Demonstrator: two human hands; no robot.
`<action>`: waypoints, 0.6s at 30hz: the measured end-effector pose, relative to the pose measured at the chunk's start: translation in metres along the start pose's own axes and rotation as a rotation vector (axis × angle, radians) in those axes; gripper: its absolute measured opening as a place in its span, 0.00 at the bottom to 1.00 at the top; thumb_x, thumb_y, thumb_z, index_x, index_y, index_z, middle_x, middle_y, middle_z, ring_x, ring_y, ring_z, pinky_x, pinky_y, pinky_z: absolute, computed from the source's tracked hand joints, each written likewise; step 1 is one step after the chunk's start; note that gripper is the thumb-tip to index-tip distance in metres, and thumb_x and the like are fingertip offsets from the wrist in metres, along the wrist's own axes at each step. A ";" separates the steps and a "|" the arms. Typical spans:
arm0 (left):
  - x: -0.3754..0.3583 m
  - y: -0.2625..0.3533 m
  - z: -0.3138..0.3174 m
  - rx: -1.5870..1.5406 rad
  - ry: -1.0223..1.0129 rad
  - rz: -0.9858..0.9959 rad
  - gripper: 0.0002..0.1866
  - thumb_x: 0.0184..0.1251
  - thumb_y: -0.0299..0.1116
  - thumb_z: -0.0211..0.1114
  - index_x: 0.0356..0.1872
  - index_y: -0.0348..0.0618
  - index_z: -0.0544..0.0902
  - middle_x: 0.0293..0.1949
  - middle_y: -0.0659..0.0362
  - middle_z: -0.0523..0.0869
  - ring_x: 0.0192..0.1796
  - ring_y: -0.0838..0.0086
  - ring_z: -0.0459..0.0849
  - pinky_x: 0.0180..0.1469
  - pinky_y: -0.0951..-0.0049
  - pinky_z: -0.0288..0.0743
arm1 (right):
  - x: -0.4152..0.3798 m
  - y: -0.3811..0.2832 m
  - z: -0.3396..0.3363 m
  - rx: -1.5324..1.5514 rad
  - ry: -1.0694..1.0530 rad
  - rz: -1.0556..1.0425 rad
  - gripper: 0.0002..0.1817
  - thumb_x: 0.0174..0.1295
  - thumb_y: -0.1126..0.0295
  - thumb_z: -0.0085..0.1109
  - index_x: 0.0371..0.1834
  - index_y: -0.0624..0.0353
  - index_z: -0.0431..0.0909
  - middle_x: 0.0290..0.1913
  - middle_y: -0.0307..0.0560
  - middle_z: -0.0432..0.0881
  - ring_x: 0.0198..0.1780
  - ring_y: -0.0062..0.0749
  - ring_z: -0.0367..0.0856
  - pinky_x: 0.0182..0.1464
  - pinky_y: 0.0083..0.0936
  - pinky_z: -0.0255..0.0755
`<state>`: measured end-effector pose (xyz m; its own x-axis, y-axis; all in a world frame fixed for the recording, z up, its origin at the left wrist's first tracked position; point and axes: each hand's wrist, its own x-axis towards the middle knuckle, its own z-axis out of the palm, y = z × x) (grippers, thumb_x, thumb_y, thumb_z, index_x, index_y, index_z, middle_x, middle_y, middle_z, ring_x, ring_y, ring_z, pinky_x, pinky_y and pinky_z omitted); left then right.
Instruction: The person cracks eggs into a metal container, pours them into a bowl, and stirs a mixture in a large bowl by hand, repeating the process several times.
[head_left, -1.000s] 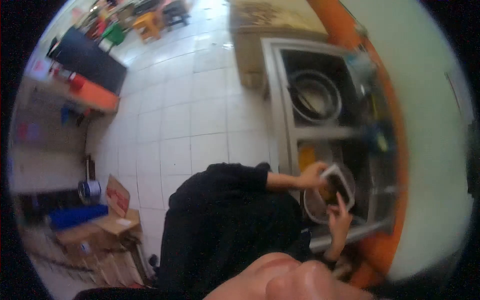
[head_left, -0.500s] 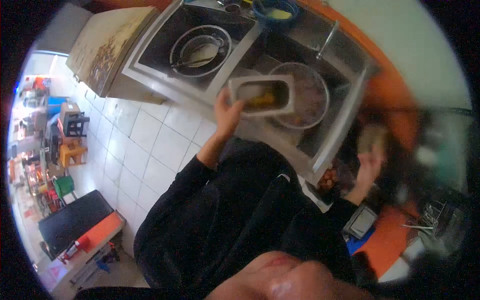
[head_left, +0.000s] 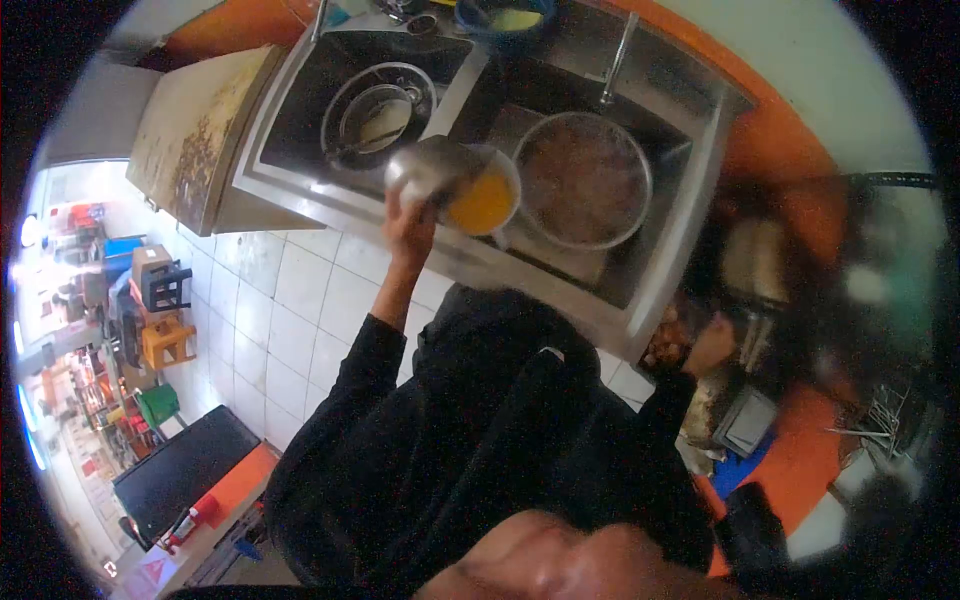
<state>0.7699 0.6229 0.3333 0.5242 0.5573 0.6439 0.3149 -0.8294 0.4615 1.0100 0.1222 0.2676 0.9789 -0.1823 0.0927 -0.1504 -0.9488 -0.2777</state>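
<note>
My left hand [head_left: 410, 225] grips a metal container [head_left: 432, 165], which is tipped on its side over a light-rimmed bowl [head_left: 485, 205]. Orange-yellow food [head_left: 482, 207] shows in that bowl. Just right of it, a large round pan [head_left: 583, 180] of brownish contents sits in the sink. Off to the right, my right hand [head_left: 712, 343] is beside a heap of reddish-brown pieces [head_left: 668, 340]; its fingers are dim and blurred, and I cannot make out whether they hold anything.
A second sink basin [head_left: 290, 125] at the left holds a round pan with a smaller dish. Behind are a blue bowl [head_left: 500, 18] and a faucet [head_left: 620, 60]. A stained board [head_left: 200, 130] stands left; a grey box [head_left: 747, 420] and wire rack [head_left: 880, 420] lie right.
My left hand has moved left and tipped the container, which was level with yellow contents showing. The light-rimmed bowl now shows beneath it. My right hand has shifted down and left.
</note>
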 end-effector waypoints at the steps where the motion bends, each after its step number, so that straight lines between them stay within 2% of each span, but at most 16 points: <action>1: -0.004 -0.001 0.002 0.025 -0.030 0.004 0.12 0.46 0.19 0.63 0.17 0.40 0.67 0.51 0.54 0.78 0.45 0.66 0.79 0.32 0.73 0.75 | 0.007 -0.017 0.009 0.128 0.115 -0.090 0.15 0.62 0.56 0.51 0.36 0.55 0.82 0.37 0.51 0.82 0.39 0.45 0.81 0.41 0.36 0.73; 2: -0.004 -0.001 0.005 0.049 -0.058 0.009 0.13 0.46 0.19 0.65 0.17 0.40 0.67 0.51 0.55 0.78 0.44 0.66 0.80 0.33 0.73 0.75 | 0.017 -0.035 0.018 0.257 0.232 -0.182 0.12 0.61 0.61 0.52 0.36 0.55 0.82 0.38 0.50 0.82 0.39 0.45 0.80 0.41 0.35 0.73; 4: -0.003 -0.001 0.007 0.104 -0.062 0.057 0.14 0.46 0.19 0.67 0.17 0.40 0.67 0.51 0.55 0.79 0.44 0.67 0.80 0.33 0.74 0.75 | 0.022 -0.099 0.017 0.405 0.232 -0.530 0.08 0.57 0.74 0.53 0.38 0.56 0.80 0.39 0.49 0.80 0.41 0.45 0.80 0.42 0.34 0.73; 6: -0.002 -0.001 0.012 0.052 -0.026 0.082 0.09 0.44 0.18 0.62 0.18 0.42 0.71 0.50 0.52 0.78 0.38 0.65 0.82 0.25 0.71 0.76 | 0.019 -0.162 0.041 0.554 -0.011 -0.523 0.14 0.52 0.81 0.52 0.41 0.56 0.78 0.40 0.49 0.79 0.45 0.45 0.78 0.46 0.33 0.71; 7: 0.000 0.005 0.010 0.033 -0.036 0.032 0.10 0.43 0.17 0.63 0.18 0.41 0.70 0.50 0.52 0.78 0.42 0.63 0.81 0.31 0.72 0.76 | 0.008 -0.202 0.031 0.461 -0.225 -0.533 0.17 0.51 0.81 0.54 0.46 0.57 0.75 0.42 0.50 0.79 0.49 0.44 0.76 0.51 0.33 0.69; 8: 0.001 0.005 0.012 0.036 -0.039 0.031 0.10 0.43 0.17 0.63 0.18 0.41 0.70 0.50 0.52 0.78 0.42 0.63 0.81 0.31 0.72 0.76 | 0.007 -0.206 0.082 0.588 -0.438 -0.579 0.18 0.52 0.78 0.55 0.48 0.57 0.74 0.46 0.51 0.77 0.50 0.45 0.75 0.52 0.35 0.69; 9: 0.004 0.003 0.014 0.041 0.033 -0.016 0.10 0.42 0.17 0.63 0.17 0.40 0.69 0.50 0.51 0.78 0.44 0.63 0.80 0.36 0.72 0.76 | 0.006 -0.210 0.123 0.575 -0.562 -0.700 0.19 0.53 0.76 0.57 0.50 0.59 0.72 0.47 0.55 0.76 0.50 0.47 0.75 0.51 0.38 0.69; 10: 0.006 0.002 0.017 0.047 0.106 -0.063 0.11 0.42 0.17 0.63 0.17 0.39 0.68 0.50 0.50 0.78 0.46 0.62 0.79 0.41 0.71 0.75 | -0.001 -0.213 0.157 0.467 -0.690 -0.753 0.18 0.55 0.73 0.56 0.51 0.60 0.72 0.48 0.56 0.75 0.50 0.48 0.74 0.52 0.39 0.69; 11: 0.005 0.004 0.018 -0.060 0.103 -0.236 0.07 0.45 0.18 0.60 0.22 0.38 0.70 0.49 0.51 0.77 0.49 0.64 0.77 0.49 0.68 0.72 | -0.006 -0.214 0.197 0.357 -0.813 -0.806 0.18 0.57 0.70 0.55 0.51 0.61 0.72 0.49 0.57 0.74 0.50 0.50 0.74 0.52 0.39 0.69; 12: 0.009 0.012 0.018 -0.053 0.108 -0.234 0.07 0.45 0.18 0.60 0.22 0.38 0.70 0.49 0.51 0.77 0.49 0.64 0.77 0.49 0.68 0.72 | -0.008 -0.184 0.277 0.320 -1.005 -0.810 0.19 0.59 0.67 0.53 0.53 0.62 0.71 0.52 0.58 0.73 0.52 0.51 0.73 0.54 0.41 0.68; 13: 0.015 0.022 0.016 -0.195 0.172 -0.390 0.06 0.47 0.18 0.58 0.26 0.37 0.71 0.47 0.52 0.77 0.48 0.66 0.77 0.49 0.69 0.71 | -0.009 -0.158 0.351 0.273 -1.194 -0.804 0.20 0.61 0.64 0.50 0.54 0.63 0.71 0.54 0.59 0.73 0.54 0.52 0.72 0.56 0.43 0.68; 14: 0.019 0.030 0.015 -0.340 0.235 -0.543 0.07 0.48 0.18 0.56 0.30 0.36 0.71 0.45 0.54 0.77 0.47 0.68 0.76 0.49 0.70 0.71 | -0.021 -0.127 0.415 0.305 -1.054 -0.906 0.20 0.63 0.63 0.47 0.54 0.62 0.71 0.55 0.58 0.72 0.53 0.52 0.72 0.56 0.46 0.67; 15: 0.017 0.031 0.014 -0.334 0.241 -0.537 0.07 0.48 0.18 0.56 0.30 0.36 0.71 0.45 0.54 0.77 0.47 0.68 0.76 0.49 0.70 0.71 | -0.029 -0.114 0.451 0.339 -0.911 -1.001 0.20 0.64 0.62 0.43 0.54 0.62 0.72 0.55 0.58 0.72 0.52 0.53 0.73 0.57 0.50 0.67; 17: 0.011 0.025 0.006 -0.270 0.134 -0.671 0.12 0.50 0.17 0.54 0.38 0.35 0.71 0.42 0.57 0.75 0.45 0.72 0.74 0.48 0.73 0.70 | -0.049 -0.126 0.439 0.170 -0.848 -0.912 0.20 0.64 0.61 0.43 0.54 0.61 0.72 0.55 0.58 0.72 0.52 0.52 0.73 0.56 0.51 0.67; 18: 0.004 0.018 0.004 -0.259 0.132 -0.671 0.12 0.50 0.17 0.54 0.38 0.35 0.71 0.42 0.57 0.75 0.45 0.72 0.74 0.48 0.73 0.70 | -0.058 -0.132 0.433 0.133 -0.821 -0.885 0.20 0.64 0.61 0.43 0.53 0.61 0.72 0.55 0.58 0.72 0.52 0.52 0.73 0.56 0.51 0.67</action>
<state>0.7805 0.6096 0.3418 0.1791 0.9561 0.2321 0.3289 -0.2805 0.9017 1.0326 0.3693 -0.1149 0.5398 0.7787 -0.3198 0.5831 -0.6199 -0.5251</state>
